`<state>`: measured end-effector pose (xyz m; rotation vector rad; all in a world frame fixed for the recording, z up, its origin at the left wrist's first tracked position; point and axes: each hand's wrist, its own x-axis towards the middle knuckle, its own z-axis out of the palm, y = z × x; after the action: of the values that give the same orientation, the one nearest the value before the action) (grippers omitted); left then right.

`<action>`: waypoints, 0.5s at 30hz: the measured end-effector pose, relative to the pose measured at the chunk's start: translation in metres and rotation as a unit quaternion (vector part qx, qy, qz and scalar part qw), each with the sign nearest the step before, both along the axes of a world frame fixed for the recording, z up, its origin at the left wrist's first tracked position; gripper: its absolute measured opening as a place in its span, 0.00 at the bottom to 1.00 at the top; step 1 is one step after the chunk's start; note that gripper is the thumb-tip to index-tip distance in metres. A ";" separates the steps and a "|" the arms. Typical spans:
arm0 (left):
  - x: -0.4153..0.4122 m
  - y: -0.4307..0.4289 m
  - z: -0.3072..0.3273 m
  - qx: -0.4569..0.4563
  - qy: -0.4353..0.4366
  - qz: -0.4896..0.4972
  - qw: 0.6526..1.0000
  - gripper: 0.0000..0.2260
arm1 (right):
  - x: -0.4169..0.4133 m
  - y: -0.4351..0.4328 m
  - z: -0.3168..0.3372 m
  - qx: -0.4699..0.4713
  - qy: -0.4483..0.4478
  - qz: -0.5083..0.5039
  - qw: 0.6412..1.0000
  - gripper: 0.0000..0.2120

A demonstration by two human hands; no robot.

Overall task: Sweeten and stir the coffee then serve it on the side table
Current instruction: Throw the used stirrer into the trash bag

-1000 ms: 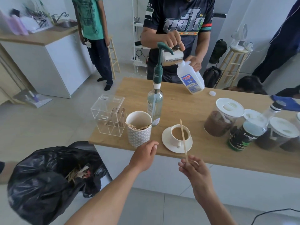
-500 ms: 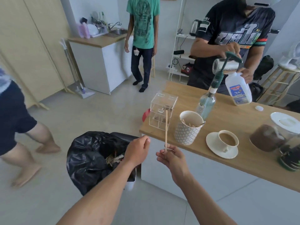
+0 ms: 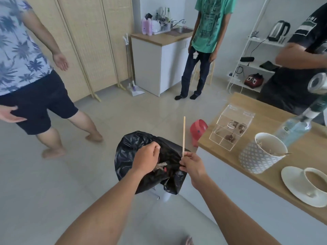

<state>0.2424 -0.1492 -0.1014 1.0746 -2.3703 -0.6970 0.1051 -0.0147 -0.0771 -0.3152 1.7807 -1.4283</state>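
One wooden stir stick (image 3: 184, 137), light, thin, snappable, pinched upright at its lower end by right hand (image 3: 192, 164) over black bin bag (image 3: 127, 156); left hand (image 3: 146, 160) loosely curled, apparently empty; coffee cup (image 3: 316, 179) on saucer, near right.

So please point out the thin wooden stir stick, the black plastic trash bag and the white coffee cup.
Thin wooden stir stick (image 3: 184, 135), head view, middle of its shaft.
Black plastic trash bag (image 3: 127, 152), head view, left wall.
White coffee cup (image 3: 308, 185), head view, outer side wall.
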 end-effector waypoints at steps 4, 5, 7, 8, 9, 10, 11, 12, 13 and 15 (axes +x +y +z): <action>0.002 -0.019 -0.016 0.010 -0.006 0.025 1.000 0.12 | -0.008 -0.027 -0.014 0.045 0.031 0.040 0.998 0.08; 0.002 -0.023 -0.021 0.013 -0.009 0.029 0.999 0.12 | -0.011 -0.033 -0.019 0.056 0.037 0.046 0.997 0.08; 0.000 -0.033 -0.032 0.019 -0.018 0.038 0.999 0.12 | -0.017 -0.050 -0.031 0.080 0.042 0.065 0.994 0.08; -0.001 -0.037 -0.037 0.022 -0.022 0.042 0.999 0.11 | -0.021 -0.058 -0.037 0.091 0.043 0.074 0.992 0.08; -0.002 -0.041 -0.042 0.025 -0.024 0.046 0.998 0.11 | -0.023 -0.065 -0.043 0.100 0.044 0.082 0.991 0.08; -0.004 -0.046 -0.047 0.030 -0.027 0.048 0.998 0.11 | -0.026 -0.072 -0.048 0.107 0.047 0.090 0.989 0.08; -0.006 -0.052 -0.052 0.036 -0.032 0.051 0.998 0.10 | -0.030 -0.081 -0.054 0.113 0.049 0.098 0.987 0.08; -0.009 -0.058 -0.056 0.043 -0.036 0.055 0.997 0.10 | -0.034 -0.089 -0.061 0.120 0.052 0.108 0.985 0.08; -0.011 -0.064 -0.060 0.048 -0.041 0.059 0.996 0.10 | -0.038 -0.097 -0.067 0.128 0.055 0.120 0.983 0.08; -0.016 -0.077 -0.070 0.055 -0.048 0.067 0.995 0.10 | -0.045 -0.111 -0.081 0.150 0.066 0.146 0.976 0.07</action>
<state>0.2261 -0.2261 -0.1712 1.3279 -2.3364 -0.7511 0.0597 -0.1259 -0.1577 -0.4989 1.9327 -0.9369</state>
